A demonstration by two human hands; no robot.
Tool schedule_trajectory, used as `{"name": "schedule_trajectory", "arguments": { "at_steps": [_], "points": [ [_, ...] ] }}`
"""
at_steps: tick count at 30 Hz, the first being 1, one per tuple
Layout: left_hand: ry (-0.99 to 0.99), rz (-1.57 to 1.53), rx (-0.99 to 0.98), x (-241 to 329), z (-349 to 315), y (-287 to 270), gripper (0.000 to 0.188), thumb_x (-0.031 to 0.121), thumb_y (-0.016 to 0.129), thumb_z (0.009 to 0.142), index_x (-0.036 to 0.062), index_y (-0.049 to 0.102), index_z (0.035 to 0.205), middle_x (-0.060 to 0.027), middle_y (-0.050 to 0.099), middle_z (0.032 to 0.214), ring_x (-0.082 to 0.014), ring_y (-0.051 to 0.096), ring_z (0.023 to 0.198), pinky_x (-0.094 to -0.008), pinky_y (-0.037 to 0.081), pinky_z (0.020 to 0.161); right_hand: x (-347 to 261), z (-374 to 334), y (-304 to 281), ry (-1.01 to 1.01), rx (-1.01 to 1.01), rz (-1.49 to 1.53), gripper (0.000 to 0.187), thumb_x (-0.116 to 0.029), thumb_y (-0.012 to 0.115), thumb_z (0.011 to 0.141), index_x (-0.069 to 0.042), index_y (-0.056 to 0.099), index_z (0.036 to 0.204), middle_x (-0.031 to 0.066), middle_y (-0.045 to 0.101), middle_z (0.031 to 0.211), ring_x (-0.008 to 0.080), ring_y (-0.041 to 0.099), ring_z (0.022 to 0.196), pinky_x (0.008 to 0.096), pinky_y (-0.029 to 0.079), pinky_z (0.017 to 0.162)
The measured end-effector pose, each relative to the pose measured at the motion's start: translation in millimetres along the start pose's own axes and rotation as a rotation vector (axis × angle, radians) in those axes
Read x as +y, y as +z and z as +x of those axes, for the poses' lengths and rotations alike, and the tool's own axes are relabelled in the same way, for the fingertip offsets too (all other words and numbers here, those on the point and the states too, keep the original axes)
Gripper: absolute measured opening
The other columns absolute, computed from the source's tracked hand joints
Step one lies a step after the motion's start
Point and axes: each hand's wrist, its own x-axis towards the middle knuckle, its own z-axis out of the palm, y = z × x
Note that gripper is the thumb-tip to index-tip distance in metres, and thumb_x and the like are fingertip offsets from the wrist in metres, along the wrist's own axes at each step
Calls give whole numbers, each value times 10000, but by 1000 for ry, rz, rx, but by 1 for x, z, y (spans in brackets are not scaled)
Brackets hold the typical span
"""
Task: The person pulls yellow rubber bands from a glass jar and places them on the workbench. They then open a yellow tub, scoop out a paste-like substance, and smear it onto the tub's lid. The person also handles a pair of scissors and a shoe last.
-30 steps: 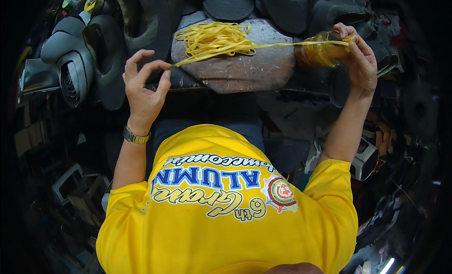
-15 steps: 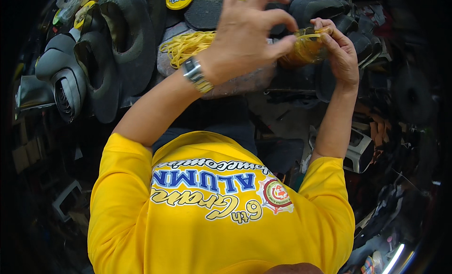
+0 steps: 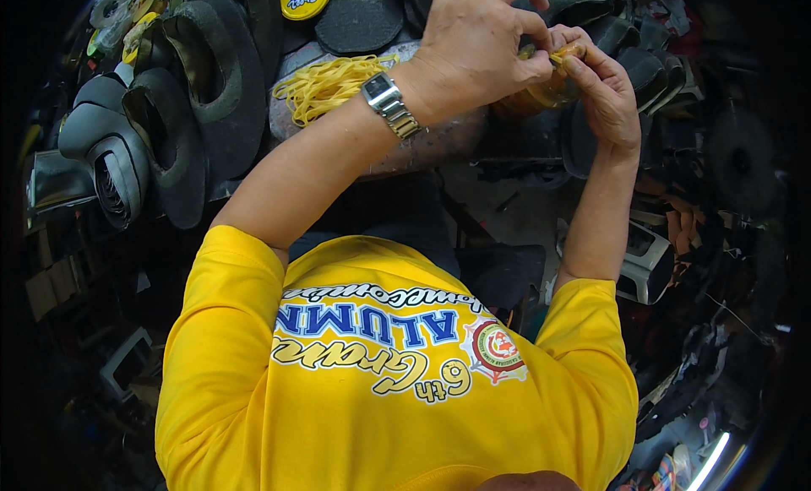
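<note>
A glass jar of amber, sticky-looking stuff stands under my two hands at the upper right. My right hand is closed at its mouth, thumb and fingers pinching a thin yellow strip. From the left, my left hand, with a watch at the wrist, reaches over the jar. Its thumb and forefinger come together at the same strip, close to the right fingertips. Fingers partly hide the jar's mouth. Left of that wrist, a pile of yellow strips lies on a worn pale slab.
Dark shoe soles and straps crowd the left of the bench, beside a rolled grey sheet. A round yellow lid and a dark sole piece sit at the back. More dark footwear parts stand right of the jar.
My left hand has moved right, and its thumb and forefinger have closed in at the strip beside my right fingertips. The right hand stays at the jar's mouth.
</note>
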Motion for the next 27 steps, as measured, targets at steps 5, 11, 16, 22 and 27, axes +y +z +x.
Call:
{"name": "schedule_trajectory", "arguments": {
  "at_steps": [5, 11, 16, 22, 27],
  "points": [
    [5, 110, -38, -22, -20, -43, 53, 149, 716, 723, 98, 712, 740, -74, 614, 1118, -257, 555, 1118, -403, 395, 927, 5, -1, -7, -11, 10, 65, 218, -124, 645, 969, 4, 688, 1140, 73, 625, 1224, 206, 554, 1231, 312, 358, 1114],
    [-171, 329, -79, -60, -93, -140, 102, 217, 760, 738, 147, 760, 812, -19, 635, 1206, -252, 565, 1179, -414, 423, 984, 12, -7, -20, -17, -24, 248, 314, -130, 595, 993, 53, 627, 1246, 123, 590, 1300, 236, 511, 1310, 342, 342, 1138],
    [-493, 456, -68, -38, -170, -185, 93, 160, 745, 772, 133, 768, 858, -31, 613, 1215, -250, 558, 1192, -423, 377, 1022, 10, -10, -27, -4, 29, 234, 344, -91, 577, 982, 92, 597, 1272, 161, 563, 1297, 299, 464, 1352, 376, 308, 1156],
    [-665, 400, 171, -29, -181, -194, 177, 102, 738, 827, 88, 756, 1003, -78, 600, 1220, -229, 595, 1141, -350, 451, 1001, 4, -4, -25, -25, 21, -6, 233, -90, 587, 985, 40, 675, 1157, 103, 589, 1261, 271, 480, 1325, 374, 296, 1161],
    [-269, 129, 94, -33, -118, -145, 152, 145, 747, 829, 116, 774, 976, -67, 619, 1189, -245, 595, 1141, -363, 465, 926, 4, -3, -12, -35, 36, -118, 140, -98, 620, 973, 20, 684, 1010, 54, 605, 1192, 216, 517, 1251, 336, 307, 1134]
  ]
}}
